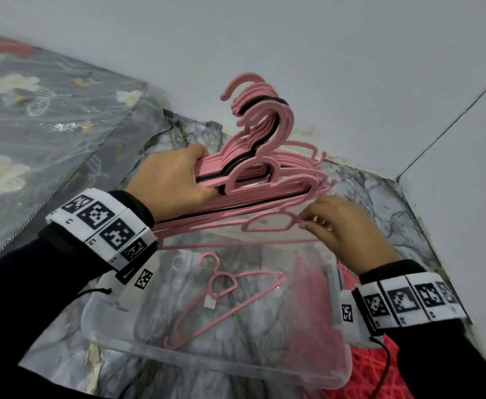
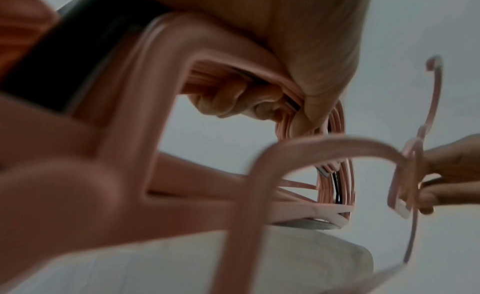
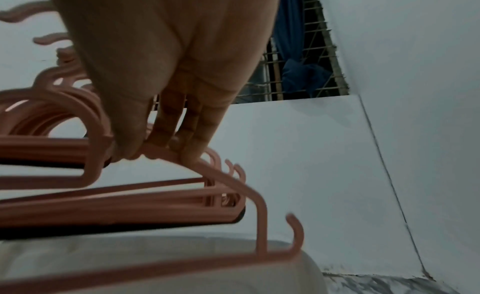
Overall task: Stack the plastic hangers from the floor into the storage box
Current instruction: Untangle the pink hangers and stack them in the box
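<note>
1. Head view: the step in hand is the transfer of gathered hangers into the box. A bundle of pink plastic hangers (image 1: 265, 171), with at least one black one among them, is held in the air above the far edge of the clear storage box (image 1: 115, 338), which stands on the marbled floor (image 1: 380, 191) near the wall corner.
2. One pink hanger (image 1: 221, 298) already lies flat inside the box.
3. The left hand (image 1: 172, 180) is clamped around the bundle at its left shoulder, fingers curled under; the left wrist view confirms the wrap.
4. The right hand (image 1: 342, 223) pinches the right end of the lowest single hanger (image 1: 270, 221), thumb against fingertips, as the right wrist view shows.
5. Judgement: the next move calls for lowering that hanger, or the bundle, flat onto the one inside, hooks aligned so that the stack nests.
6. More red-pink items (image 1: 365, 375) lie right of the box; their kind is unclear.
</note>
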